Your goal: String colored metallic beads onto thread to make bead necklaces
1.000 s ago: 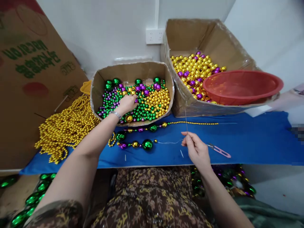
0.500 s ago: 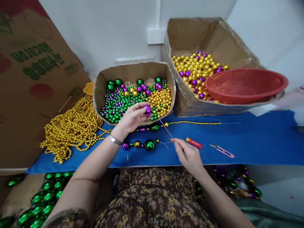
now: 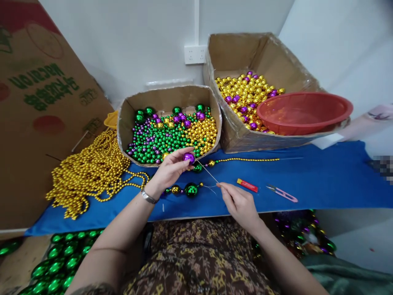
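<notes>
Between the thumb and fingers of my left hand [image 3: 170, 169] is a shiny purple bead [image 3: 188, 158], held just over the front rim of the smaller box. My right hand [image 3: 238, 201] pinches a thin needle [image 3: 208, 171] that slants up to the left; its tip meets or nearly meets the bead, and I cannot tell whether it is in the hole. White thread [image 3: 210, 187] runs from near my right fingertips to a beaded strand with a large green bead [image 3: 191, 189]. Behind it lies another strand, ending in small gold beads [image 3: 248, 159], partly hidden by my left hand.
A cardboard box [image 3: 169, 93] holds green, purple and gold beads. The larger box [image 3: 231, 139] carries gold and purple beads and a red basin [image 3: 307, 119]. Gold bead chains [image 3: 89, 172] pile up at left. A red lighter [image 3: 247, 185] and pink thread snips [image 3: 282, 193] lie at right.
My left hand has brought the purple bead down toward me, out from over the box's beads. The needle's tip has come up to the bead. The whole view has shifted slightly.
</notes>
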A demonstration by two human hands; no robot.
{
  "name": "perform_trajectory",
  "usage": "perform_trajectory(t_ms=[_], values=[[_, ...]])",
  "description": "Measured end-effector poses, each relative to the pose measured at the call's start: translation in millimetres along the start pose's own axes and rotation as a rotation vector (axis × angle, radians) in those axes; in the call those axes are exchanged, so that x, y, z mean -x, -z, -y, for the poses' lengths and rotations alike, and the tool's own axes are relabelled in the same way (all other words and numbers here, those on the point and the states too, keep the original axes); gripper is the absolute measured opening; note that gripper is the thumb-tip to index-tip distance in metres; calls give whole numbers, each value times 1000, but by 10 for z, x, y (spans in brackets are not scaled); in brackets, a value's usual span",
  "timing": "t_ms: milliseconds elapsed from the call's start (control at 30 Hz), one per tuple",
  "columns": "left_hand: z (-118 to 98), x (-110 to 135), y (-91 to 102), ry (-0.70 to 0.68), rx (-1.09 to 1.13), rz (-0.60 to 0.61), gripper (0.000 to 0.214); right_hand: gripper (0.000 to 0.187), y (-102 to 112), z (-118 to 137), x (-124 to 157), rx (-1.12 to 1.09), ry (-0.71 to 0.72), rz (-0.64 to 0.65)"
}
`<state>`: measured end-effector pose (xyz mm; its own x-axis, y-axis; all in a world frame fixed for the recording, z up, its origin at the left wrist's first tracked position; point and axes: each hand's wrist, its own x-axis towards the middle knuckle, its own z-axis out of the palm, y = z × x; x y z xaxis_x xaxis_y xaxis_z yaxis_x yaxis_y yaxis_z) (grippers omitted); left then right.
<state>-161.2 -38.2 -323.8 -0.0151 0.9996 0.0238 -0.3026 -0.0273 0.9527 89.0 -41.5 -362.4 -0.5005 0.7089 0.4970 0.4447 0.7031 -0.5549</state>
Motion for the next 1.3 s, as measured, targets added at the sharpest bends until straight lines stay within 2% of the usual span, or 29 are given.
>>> perform_trajectory(t_ms=[233,433,633,700,800,967,1033,1200,1300], values=[[-36,63,7,-39,-8,43,33,26,17,-22,7,15,14,11],[-50,69,51,-38,-38,49,34,26,42,-50,17,68,40,45],[-67,107,113,-7,-300,132,41,27,34,-95,25,328,155,77],[-26,117,94,32,-304,156,42,27,9,-88,21,382,182,75],[60,118,34,81,-154,82,40,27,-14,-69,15,347,178,66],[131,123,-74,126,-4,-6,39,27,9,-57,9,136,123,102],[137,129,-94,120,5,-17,39,27,9,-70,15,106,112,108],[154,140,-93,91,-113,-1,38,26,-63,-97,35,219,146,82],[170,154,-122,104,-152,34,39,25,-121,-66,11,176,159,62]])
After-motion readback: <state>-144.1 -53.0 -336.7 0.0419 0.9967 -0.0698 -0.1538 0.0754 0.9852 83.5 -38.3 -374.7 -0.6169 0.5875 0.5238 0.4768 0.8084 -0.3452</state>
